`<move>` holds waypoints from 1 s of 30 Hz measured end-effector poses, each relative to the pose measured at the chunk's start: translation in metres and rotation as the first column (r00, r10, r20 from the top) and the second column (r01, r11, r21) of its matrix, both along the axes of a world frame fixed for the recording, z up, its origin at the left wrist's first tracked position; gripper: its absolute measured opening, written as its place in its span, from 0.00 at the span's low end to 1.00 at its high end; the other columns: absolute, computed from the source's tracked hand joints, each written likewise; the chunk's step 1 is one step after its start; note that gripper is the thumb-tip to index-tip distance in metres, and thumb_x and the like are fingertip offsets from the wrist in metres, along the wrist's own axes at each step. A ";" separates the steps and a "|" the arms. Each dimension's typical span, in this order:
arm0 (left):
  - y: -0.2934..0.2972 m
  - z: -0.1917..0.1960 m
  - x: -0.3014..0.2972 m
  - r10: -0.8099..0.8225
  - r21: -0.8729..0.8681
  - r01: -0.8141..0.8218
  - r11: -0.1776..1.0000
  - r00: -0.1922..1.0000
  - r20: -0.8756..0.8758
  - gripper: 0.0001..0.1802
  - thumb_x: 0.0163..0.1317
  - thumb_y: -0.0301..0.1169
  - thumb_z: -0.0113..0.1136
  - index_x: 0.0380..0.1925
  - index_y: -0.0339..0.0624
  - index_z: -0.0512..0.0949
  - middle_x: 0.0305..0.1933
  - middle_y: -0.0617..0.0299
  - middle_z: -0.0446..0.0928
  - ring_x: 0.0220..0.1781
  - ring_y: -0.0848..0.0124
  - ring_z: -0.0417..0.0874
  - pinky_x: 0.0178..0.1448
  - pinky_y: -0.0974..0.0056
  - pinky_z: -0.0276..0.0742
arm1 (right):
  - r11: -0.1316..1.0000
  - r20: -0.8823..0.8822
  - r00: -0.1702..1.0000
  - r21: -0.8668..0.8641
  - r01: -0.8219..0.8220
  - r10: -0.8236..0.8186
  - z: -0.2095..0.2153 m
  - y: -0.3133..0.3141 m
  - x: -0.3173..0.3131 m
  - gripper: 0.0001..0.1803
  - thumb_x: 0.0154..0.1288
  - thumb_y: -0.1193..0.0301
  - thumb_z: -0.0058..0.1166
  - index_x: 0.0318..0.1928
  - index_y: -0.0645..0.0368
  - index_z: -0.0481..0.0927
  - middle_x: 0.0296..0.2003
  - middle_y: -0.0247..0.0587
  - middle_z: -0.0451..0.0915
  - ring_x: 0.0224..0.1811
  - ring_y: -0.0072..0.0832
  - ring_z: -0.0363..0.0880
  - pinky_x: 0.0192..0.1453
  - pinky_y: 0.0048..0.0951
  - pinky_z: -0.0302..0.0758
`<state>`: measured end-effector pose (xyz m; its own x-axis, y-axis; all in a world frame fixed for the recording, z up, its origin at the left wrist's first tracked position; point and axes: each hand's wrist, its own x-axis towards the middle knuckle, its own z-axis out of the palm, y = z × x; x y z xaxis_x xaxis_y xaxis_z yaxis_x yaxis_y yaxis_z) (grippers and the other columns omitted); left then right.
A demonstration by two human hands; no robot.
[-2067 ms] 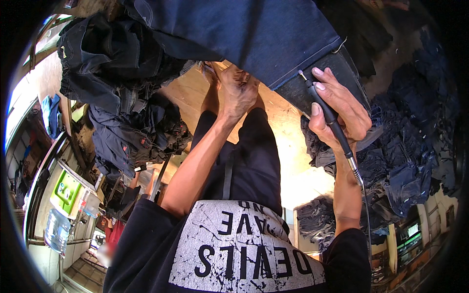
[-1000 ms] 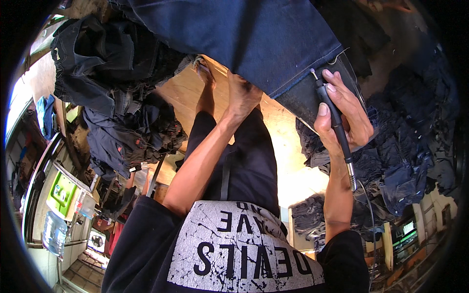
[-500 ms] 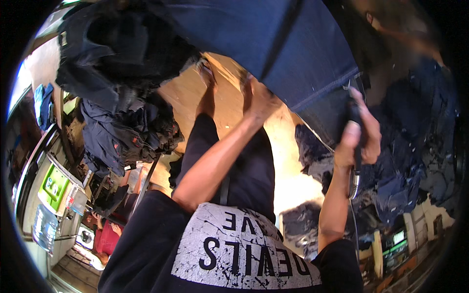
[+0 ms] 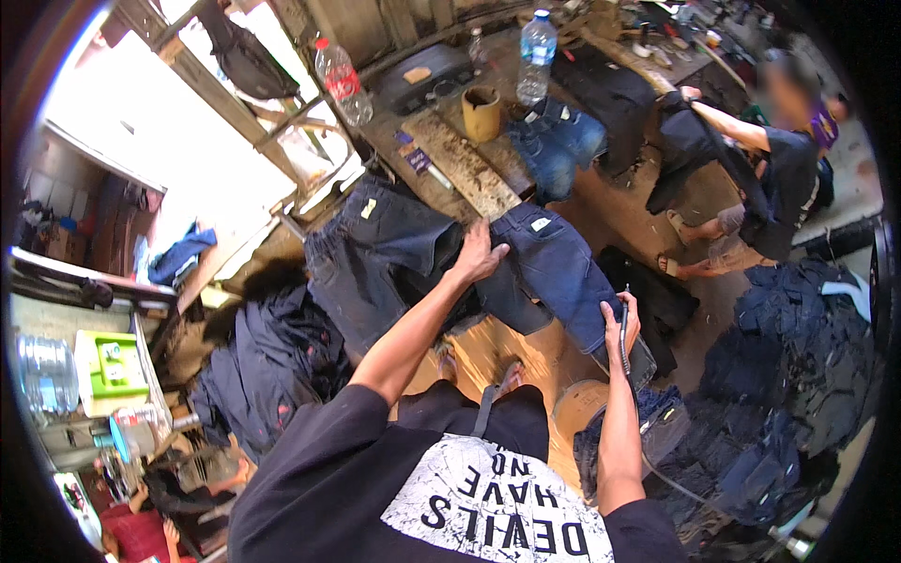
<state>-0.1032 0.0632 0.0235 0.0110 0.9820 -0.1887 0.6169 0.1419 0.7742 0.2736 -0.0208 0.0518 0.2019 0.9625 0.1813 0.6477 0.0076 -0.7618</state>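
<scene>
Blue denim shorts [image 4: 558, 272] centre frame, left hand [image 4: 481, 253] with fingers extended at the waistband [image 4: 516, 225], right hand [image 4: 621, 330] closed around a black pen-shaped tool [image 4: 626, 349] at the shorts' lower right!

Tool tip too small to make out, left-hand grip impossible to tell; grey cable [image 4: 674, 482] trailing among dark garments [image 4: 751, 422], lower right. Up top, scuffed wooden board [image 4: 465, 169], yellow cup [image 4: 481, 117], bottle [image 4: 537, 61]; co-worker [image 4: 788, 192] upper right, head blurred. Since half a second ago: view swung upward, waistband and board newly in sight.
</scene>
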 end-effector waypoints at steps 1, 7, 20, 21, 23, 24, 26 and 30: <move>0.015 -0.004 0.008 0.046 -0.022 -0.046 0.999 0.998 0.029 0.59 0.66 0.48 0.74 0.82 0.26 0.50 0.83 0.24 0.55 0.86 0.33 0.56 0.88 0.46 0.58 | 0.999 -0.016 1.000 0.038 0.027 -0.027 -0.007 0.001 0.005 0.20 0.66 0.66 0.73 0.54 0.58 0.83 0.46 0.52 0.88 0.53 0.46 0.88 0.63 0.41 0.80; -0.004 0.007 -0.002 -0.173 0.031 0.203 0.979 0.896 -0.409 0.35 0.55 0.54 0.82 0.48 0.34 0.85 0.53 0.44 0.86 0.60 0.41 0.86 0.67 0.45 0.79 | 0.999 -0.137 0.990 0.026 0.035 -0.031 -0.027 -0.016 0.087 0.15 0.62 0.82 0.67 0.49 0.57 0.83 0.33 0.36 0.86 0.38 0.24 0.85 0.47 0.29 0.81; -0.093 0.025 0.371 -0.143 0.411 0.132 0.902 0.990 -0.006 0.14 0.74 0.40 0.68 0.41 0.43 0.77 0.41 0.48 0.80 0.40 0.42 0.85 0.39 0.43 0.80 | 0.842 0.228 0.824 0.308 0.444 -0.518 -0.007 -0.033 0.384 0.10 0.75 0.69 0.61 0.49 0.62 0.85 0.48 0.56 0.87 0.52 0.51 0.88 0.59 0.45 0.82; -0.084 0.022 0.361 -0.074 0.420 0.090 0.903 0.996 -0.055 0.14 0.74 0.40 0.69 0.41 0.43 0.77 0.41 0.48 0.80 0.40 0.42 0.85 0.39 0.43 0.80 | 0.872 0.280 0.850 0.350 0.343 -0.447 0.005 -0.014 0.369 0.10 0.74 0.70 0.64 0.50 0.62 0.85 0.48 0.54 0.87 0.52 0.49 0.88 0.60 0.44 0.81; -0.052 0.009 0.299 0.016 0.412 0.054 0.910 0.986 -0.165 0.13 0.72 0.38 0.70 0.42 0.43 0.78 0.42 0.48 0.81 0.40 0.41 0.86 0.39 0.43 0.81 | 0.933 0.182 0.945 0.289 0.214 -0.272 0.026 0.003 0.307 0.12 0.70 0.71 0.69 0.50 0.61 0.86 0.49 0.50 0.88 0.53 0.46 0.88 0.61 0.43 0.81; -0.031 0.002 0.258 0.093 0.487 0.007 0.874 0.979 -0.181 0.12 0.72 0.37 0.71 0.42 0.43 0.80 0.41 0.48 0.82 0.41 0.42 0.87 0.41 0.44 0.81 | 0.963 0.079 0.987 0.243 0.117 -0.139 0.031 0.006 0.263 0.13 0.68 0.72 0.72 0.49 0.61 0.86 0.49 0.48 0.89 0.53 0.45 0.88 0.60 0.42 0.82; 0.013 -0.012 0.176 0.025 0.480 0.080 0.874 0.978 -0.207 0.15 0.70 0.39 0.73 0.45 0.40 0.82 0.45 0.45 0.84 0.41 0.41 0.87 0.44 0.48 0.83 | 0.972 -0.086 0.973 0.112 -0.204 0.214 0.030 -0.001 0.172 0.14 0.64 0.74 0.74 0.48 0.59 0.84 0.51 0.47 0.89 0.56 0.41 0.88 0.64 0.42 0.81; 0.072 -0.009 0.102 0.095 0.627 0.137 0.767 0.942 -0.322 0.24 0.67 0.45 0.75 0.50 0.37 0.82 0.46 0.45 0.83 0.49 0.44 0.85 0.53 0.45 0.81 | 0.791 -0.055 0.809 0.255 -0.556 0.586 -0.017 -0.009 0.032 0.16 0.62 0.74 0.77 0.48 0.55 0.85 0.54 0.52 0.88 0.64 0.50 0.86 0.76 0.54 0.77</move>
